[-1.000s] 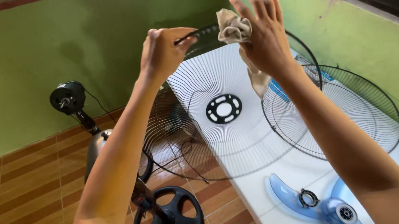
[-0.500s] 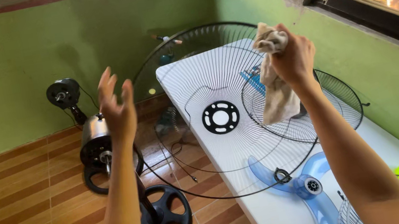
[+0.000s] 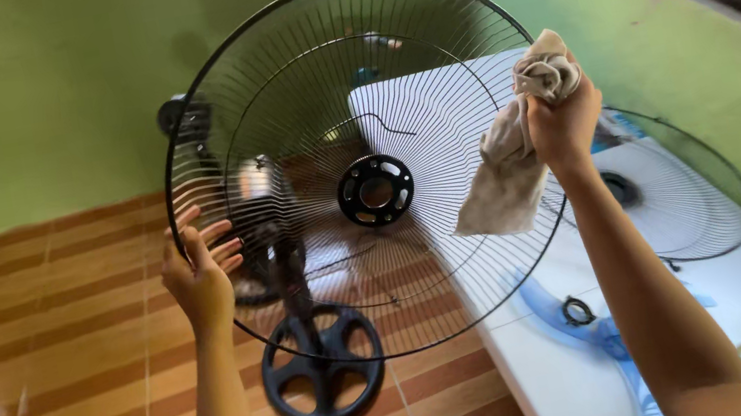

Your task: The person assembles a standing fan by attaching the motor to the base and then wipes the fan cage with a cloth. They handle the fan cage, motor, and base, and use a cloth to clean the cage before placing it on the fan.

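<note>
The person holds a black wire fan guard (image 3: 364, 169) upright in the air; the left hand (image 3: 200, 279) props its left rim with spread, open fingers, while the right hand (image 3: 563, 118) is clenched around a grey cloth (image 3: 511, 168) at the right rim; wiping looks underway, and steadying the guard seems needed; below, a white table (image 3: 563, 377) carries a blue fan blade (image 3: 577, 314) and another guard (image 3: 673, 195); brown tiled floor (image 3: 40, 347), green walls (image 3: 16, 98).
</note>
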